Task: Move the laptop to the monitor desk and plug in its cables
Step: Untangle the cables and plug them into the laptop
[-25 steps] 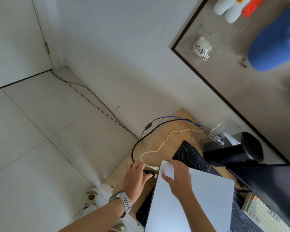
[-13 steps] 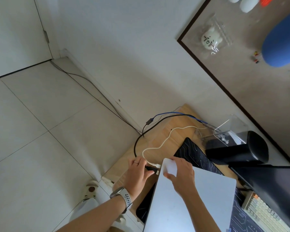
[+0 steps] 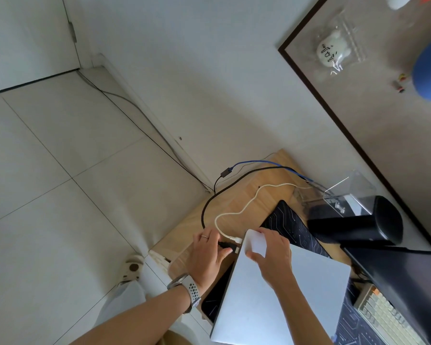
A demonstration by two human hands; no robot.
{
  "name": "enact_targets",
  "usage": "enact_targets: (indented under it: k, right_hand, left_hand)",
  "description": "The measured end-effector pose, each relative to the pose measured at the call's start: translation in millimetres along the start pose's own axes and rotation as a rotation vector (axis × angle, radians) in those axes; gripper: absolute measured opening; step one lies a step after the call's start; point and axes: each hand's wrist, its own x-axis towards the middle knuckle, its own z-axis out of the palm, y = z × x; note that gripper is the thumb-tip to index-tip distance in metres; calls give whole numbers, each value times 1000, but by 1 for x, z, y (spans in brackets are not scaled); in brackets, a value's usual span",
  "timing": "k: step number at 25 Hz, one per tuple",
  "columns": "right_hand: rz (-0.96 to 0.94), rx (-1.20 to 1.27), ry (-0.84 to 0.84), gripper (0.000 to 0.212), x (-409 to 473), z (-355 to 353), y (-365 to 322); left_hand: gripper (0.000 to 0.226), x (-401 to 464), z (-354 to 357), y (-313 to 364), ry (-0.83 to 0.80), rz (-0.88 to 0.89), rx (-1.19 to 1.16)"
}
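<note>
**Black plug held at the laptop's far corner**

I see the closed silver laptop (image 3: 279, 300) lying on the black desk mat (image 3: 291, 225) on the wooden surface (image 3: 239, 195), just beside the dark monitor (image 3: 408, 277). My left hand (image 3: 207, 255) has its fingers curled round the plug of the black cable (image 3: 204, 207), right at the laptop's far left corner. A white cable (image 3: 237, 212) ends at that same edge, just beyond the black plug; I cannot tell if either is seated. My right hand (image 3: 271, 255) grips the laptop's far corner from above, fingers bent over the lid. A black speaker (image 3: 358, 225) lies beyond the laptop.
</note>
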Motion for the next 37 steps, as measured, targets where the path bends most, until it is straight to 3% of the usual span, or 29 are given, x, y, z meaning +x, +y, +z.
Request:
enact_targets:
  k: [16,27,31,37]
  right_hand:
    - [-3,-50,-1,56,1,-1,-6]
    - [-41,-4,14,56,-4,-2,-5]
    - [-67,-4,14,67,-5,-5,-5]
    - [-108,-4,45,52,-3,-1,2]
  left_hand:
    - [31,-2,-4,10,32,62,128]
    - [24,-3,-3,12,18,63,85]
    - [22,-2,-3,9,6,89,77]
    - [19,1,-5,15,2,125,108]
